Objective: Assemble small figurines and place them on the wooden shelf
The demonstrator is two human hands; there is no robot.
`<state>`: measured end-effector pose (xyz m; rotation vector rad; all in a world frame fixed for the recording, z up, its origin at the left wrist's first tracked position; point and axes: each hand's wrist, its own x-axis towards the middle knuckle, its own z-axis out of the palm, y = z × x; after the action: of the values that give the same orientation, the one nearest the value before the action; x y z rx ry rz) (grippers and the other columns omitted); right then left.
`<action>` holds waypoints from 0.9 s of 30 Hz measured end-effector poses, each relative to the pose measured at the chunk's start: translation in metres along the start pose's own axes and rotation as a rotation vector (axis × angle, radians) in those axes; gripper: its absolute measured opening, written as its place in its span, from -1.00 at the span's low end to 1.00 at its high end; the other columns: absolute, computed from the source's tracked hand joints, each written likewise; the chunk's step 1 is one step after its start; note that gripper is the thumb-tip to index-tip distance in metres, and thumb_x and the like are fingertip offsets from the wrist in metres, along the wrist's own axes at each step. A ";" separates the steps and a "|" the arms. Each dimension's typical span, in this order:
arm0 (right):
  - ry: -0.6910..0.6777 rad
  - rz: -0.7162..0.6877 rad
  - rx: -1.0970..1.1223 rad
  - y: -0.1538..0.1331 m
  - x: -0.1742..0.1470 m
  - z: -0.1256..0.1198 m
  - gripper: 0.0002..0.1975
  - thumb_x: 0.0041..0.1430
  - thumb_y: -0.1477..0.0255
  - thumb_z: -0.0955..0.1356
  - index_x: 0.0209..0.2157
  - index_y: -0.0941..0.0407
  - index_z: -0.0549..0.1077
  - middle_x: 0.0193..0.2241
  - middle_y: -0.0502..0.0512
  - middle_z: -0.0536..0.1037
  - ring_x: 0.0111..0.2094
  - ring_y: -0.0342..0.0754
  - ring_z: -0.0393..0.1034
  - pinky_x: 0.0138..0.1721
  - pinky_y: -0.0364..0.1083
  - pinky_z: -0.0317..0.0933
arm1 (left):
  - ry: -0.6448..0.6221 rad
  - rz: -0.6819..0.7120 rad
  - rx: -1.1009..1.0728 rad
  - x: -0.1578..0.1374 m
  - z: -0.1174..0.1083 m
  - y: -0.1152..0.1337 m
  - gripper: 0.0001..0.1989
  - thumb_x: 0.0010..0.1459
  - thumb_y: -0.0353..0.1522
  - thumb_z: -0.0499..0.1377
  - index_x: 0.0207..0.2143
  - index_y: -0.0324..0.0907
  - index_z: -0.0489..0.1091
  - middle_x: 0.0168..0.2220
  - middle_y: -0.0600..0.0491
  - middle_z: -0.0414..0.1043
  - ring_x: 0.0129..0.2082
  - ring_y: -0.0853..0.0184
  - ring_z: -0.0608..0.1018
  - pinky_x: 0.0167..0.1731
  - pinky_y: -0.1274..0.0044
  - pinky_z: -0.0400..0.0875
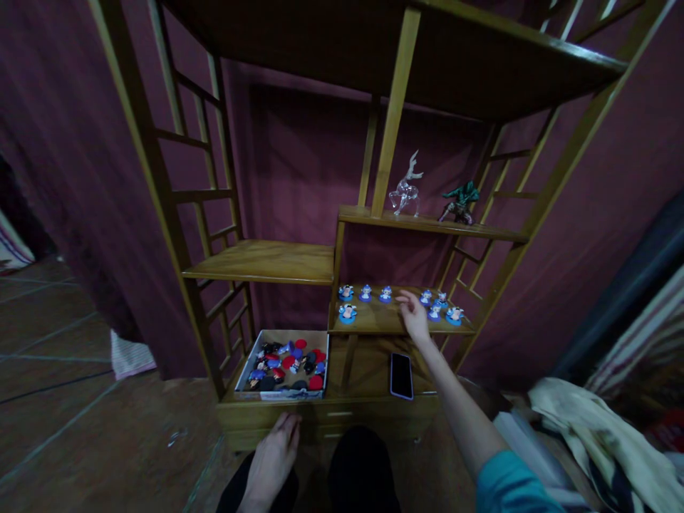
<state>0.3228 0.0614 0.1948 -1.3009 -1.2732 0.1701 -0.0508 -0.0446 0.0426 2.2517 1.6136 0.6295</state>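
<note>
My right hand [414, 313] reaches over the lower right shelf [374, 320], fingers stretched to the left and nothing visible in them. Its fingertips are just right of a small purple-and-white figurine [385, 293]; I cannot tell if they touch. Further left stand another purple figurine [365, 293] and two blue-based ones [347, 313]. Several more figurines [434, 312] stand to the right of the hand. My left hand [275, 456] rests low by my left knee, loosely stretched, with nothing seen in it. Near it is an open cardboard box [255, 363] of jumbled figurines and round bases.
A phone [401, 375] lies on the cabinet top below the shelf. Above, a clear deer figurine [406, 191] and a dark green figure [460, 202] stand on the upper shelf. Wooden posts [395, 114] frame the compartments. Cloth items [582, 420] are piled at right.
</note>
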 end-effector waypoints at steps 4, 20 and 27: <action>-0.076 0.040 0.124 -0.023 -0.079 0.016 -0.69 0.11 0.33 0.19 -0.13 0.10 0.37 -0.26 0.13 0.52 -0.24 -0.02 0.39 -0.15 -0.03 0.24 | 0.037 0.032 -0.006 -0.002 -0.002 0.002 -0.70 0.18 -0.32 -0.13 -0.17 -0.10 0.34 -0.10 0.03 0.41 -0.12 0.34 0.49 -0.09 0.53 0.31; -0.601 0.326 0.412 -0.039 -0.236 0.089 -0.80 0.00 0.27 0.30 -0.38 0.04 0.50 -0.43 0.02 0.53 -0.40 -0.07 0.40 -0.32 -0.07 0.29 | 0.031 -0.103 0.056 -0.025 -0.034 -0.003 -0.73 0.20 -0.34 -0.14 -0.23 -0.17 0.33 -0.18 -0.02 0.38 -0.25 0.36 0.48 -0.24 0.57 0.29; -0.538 0.405 0.388 -0.011 -0.253 0.091 -0.74 -0.01 0.19 0.31 -0.38 0.06 0.50 -0.42 0.08 0.53 -0.41 -0.04 0.39 -0.33 -0.01 0.31 | 0.027 -0.020 -0.010 -0.036 -0.028 0.005 -0.71 0.21 -0.32 -0.14 -0.20 -0.14 0.34 -0.15 0.00 0.36 -0.22 0.36 0.47 -0.22 0.56 0.31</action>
<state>0.1523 -0.0675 0.0315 -1.1927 -1.3116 1.0604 -0.0708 -0.0805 0.0629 2.2262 1.6404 0.6638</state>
